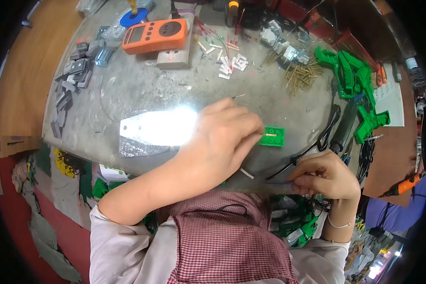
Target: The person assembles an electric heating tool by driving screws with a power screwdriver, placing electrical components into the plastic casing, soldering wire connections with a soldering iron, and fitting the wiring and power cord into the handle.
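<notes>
My left hand (229,132) reaches across the middle of the bench, thumb and fingers pinched at the left end of a small green plastic housing (280,137). A copper-coloured metal strip (271,135) lies inside that housing. Past my knuckles pokes a thin wire end (240,96), and a pale cable end (246,173) shows below my wrist. At the bench's near edge my right hand (325,176) is closed, thumb against the fingers; what it holds, if anything, I cannot make out. A black cable (288,166) runs close to its fingertips.
A brightly lit metal plate (144,130) lies left of my forearm. Behind are an orange multimeter (155,36), a power strip (173,57), white pieces (232,65) and brass pins (300,76). Grey blocks (75,71) line the left; green housings (350,71) and a dark rod-shaped tool (344,128) occupy the right.
</notes>
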A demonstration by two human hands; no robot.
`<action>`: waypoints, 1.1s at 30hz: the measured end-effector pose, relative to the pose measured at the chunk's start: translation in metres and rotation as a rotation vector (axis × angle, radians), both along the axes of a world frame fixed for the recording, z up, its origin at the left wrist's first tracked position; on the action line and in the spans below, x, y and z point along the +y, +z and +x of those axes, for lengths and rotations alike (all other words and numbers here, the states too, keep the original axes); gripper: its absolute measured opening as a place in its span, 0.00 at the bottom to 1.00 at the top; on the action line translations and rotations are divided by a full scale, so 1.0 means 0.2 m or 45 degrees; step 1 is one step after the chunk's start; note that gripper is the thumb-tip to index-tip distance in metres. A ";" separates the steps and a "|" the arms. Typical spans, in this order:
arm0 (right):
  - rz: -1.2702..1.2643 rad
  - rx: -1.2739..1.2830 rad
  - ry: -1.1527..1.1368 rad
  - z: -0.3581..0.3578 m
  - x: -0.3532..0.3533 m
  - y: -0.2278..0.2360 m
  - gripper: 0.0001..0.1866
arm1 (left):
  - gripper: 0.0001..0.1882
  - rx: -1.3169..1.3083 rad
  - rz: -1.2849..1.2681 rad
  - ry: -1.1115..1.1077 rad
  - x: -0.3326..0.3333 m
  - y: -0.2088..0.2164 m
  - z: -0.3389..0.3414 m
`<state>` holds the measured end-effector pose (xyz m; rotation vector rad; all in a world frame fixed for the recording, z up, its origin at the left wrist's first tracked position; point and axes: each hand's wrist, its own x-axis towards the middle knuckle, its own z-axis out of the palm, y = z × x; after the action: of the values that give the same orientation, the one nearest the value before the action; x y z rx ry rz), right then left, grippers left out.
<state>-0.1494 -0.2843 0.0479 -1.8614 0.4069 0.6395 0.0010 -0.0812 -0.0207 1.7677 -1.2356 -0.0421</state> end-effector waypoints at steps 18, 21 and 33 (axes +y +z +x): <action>-1.043 -1.328 0.235 0.18 0.19 -0.14 0.08 | 0.08 0.303 0.063 -0.006 0.02 0.00 -0.08; -0.948 -1.266 0.188 0.18 0.21 -0.17 0.07 | 0.09 0.762 0.005 -0.076 0.01 0.01 -0.09; 0.185 -0.436 -0.395 0.08 0.20 -0.20 0.07 | 0.08 0.103 -0.081 -0.026 -0.02 -0.02 -0.08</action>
<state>-0.1325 -0.2445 0.0086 -1.6821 0.3996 0.1318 -0.0152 -0.0860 -0.0245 1.6827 -1.1843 -0.0841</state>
